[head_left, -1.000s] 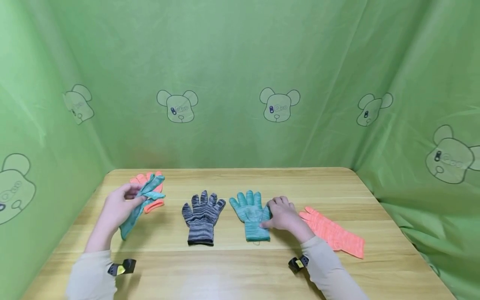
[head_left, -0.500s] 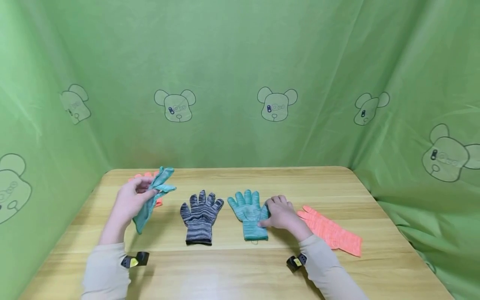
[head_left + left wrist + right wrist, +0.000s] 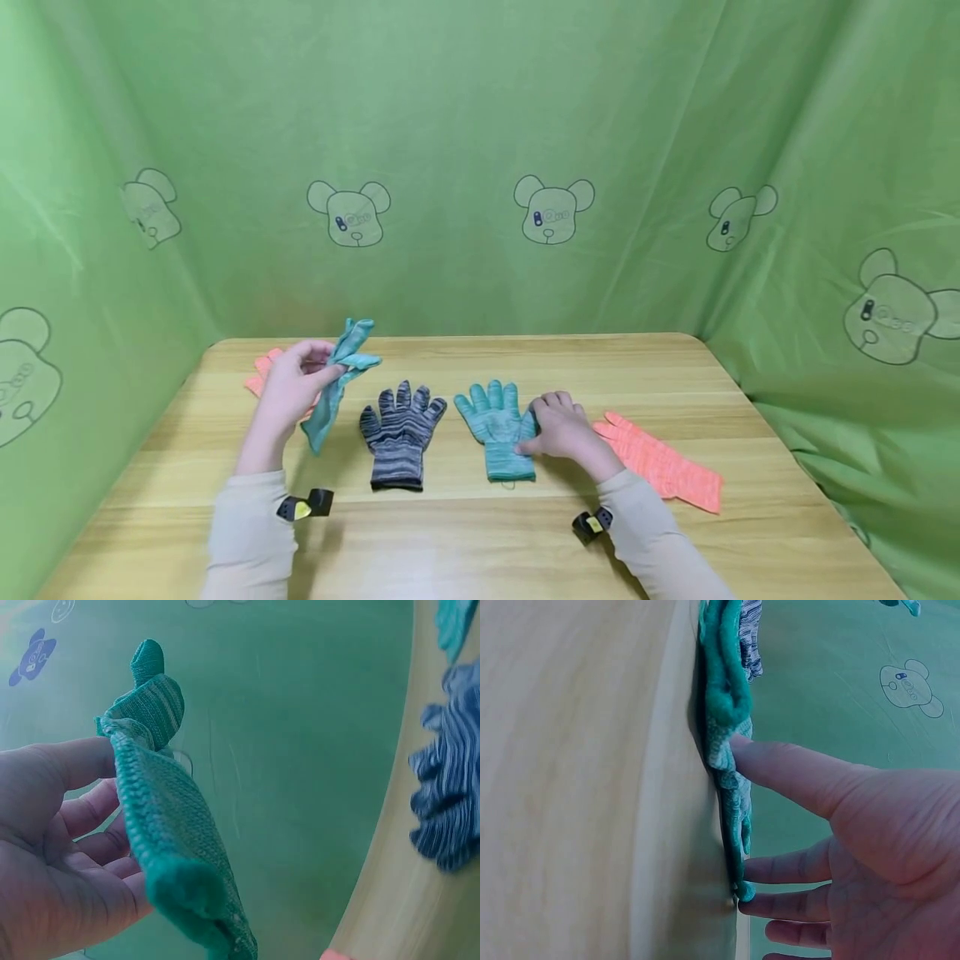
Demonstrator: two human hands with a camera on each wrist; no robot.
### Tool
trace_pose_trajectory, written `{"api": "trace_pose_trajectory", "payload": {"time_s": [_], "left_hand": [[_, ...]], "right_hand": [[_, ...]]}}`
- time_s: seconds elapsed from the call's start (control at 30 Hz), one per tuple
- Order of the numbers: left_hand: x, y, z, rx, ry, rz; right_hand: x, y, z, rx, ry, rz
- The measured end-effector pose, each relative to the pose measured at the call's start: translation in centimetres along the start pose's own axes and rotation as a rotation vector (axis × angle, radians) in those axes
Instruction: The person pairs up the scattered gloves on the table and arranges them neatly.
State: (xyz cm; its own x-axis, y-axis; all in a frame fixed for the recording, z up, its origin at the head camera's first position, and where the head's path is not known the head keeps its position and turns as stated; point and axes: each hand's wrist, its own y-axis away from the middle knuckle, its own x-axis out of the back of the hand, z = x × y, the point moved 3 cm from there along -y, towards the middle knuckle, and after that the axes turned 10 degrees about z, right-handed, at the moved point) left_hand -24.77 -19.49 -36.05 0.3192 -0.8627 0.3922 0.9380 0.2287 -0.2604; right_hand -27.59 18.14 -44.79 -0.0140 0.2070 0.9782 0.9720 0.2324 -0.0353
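My left hand (image 3: 288, 387) pinches a teal knit glove (image 3: 180, 825) between thumb and fingers, lifted above the table's left side. The glove hangs folded, its fingers bunched at the top. My right hand (image 3: 566, 427) rests at the right side of a second teal glove (image 3: 491, 425), which lies flat with its fingers pointing away. In the right wrist view the thumb touches this glove near its cuff, and the fairly straight fingertips (image 3: 780, 904) reach its edge.
A dark grey striped glove (image 3: 402, 437) lies left of the flat teal one. One coral glove (image 3: 667, 462) lies slanted beside my right forearm. Another coral glove (image 3: 262, 371) is partly hidden behind my left hand. Green curtains (image 3: 450, 283) surround the wooden table (image 3: 450, 550).
My left hand has moved right and slightly farther away with the teal glove, from over the left coral glove towards the grey striped one. The right hand has stayed in place.
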Motion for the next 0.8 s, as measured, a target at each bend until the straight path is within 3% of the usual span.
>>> {"api": "trace_pose_trajectory", "payload": {"time_s": [0.8], "left_hand": [[-5.2, -0.2, 1.9, 0.077, 0.167, -0.021]], "right_hand": [[-0.2, -0.2, 0.2, -0.005, -0.004, -0.006]]}}
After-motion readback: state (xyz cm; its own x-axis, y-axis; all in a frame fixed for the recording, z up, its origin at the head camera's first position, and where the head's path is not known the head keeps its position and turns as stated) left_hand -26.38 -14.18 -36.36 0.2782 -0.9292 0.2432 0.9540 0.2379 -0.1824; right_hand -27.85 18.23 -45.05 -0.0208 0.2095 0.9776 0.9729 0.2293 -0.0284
